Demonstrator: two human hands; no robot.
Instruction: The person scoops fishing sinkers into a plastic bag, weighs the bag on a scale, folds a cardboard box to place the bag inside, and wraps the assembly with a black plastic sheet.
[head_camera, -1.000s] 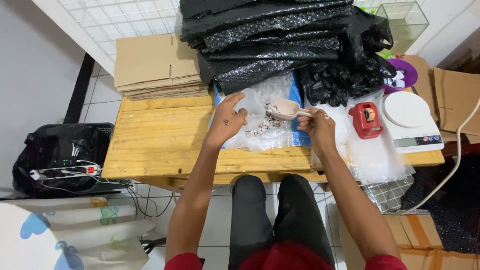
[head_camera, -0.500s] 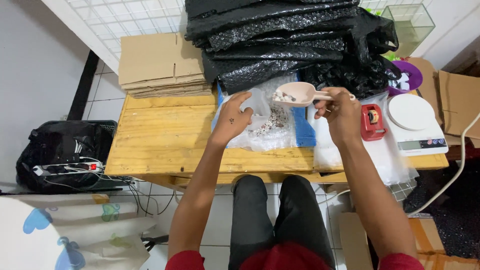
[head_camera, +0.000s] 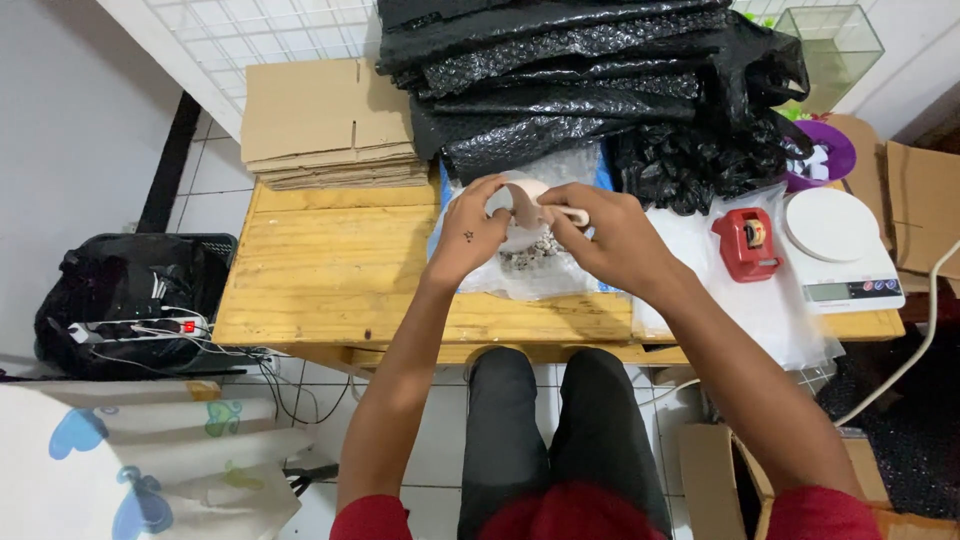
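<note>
Bright, even light; perhaps slight edge distortion

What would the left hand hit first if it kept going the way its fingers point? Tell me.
The left hand points up and to the right, and its fingers already touch the pale scoop held over the clear bag. Past that lies the black bubble wrap, though depth is hard to judge.

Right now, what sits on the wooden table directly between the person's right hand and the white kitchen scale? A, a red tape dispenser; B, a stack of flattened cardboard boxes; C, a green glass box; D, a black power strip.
A: the red tape dispenser rests on clear plastic bags on the table, to the right of the right hand and just left of the white round-topped scale.
</note>
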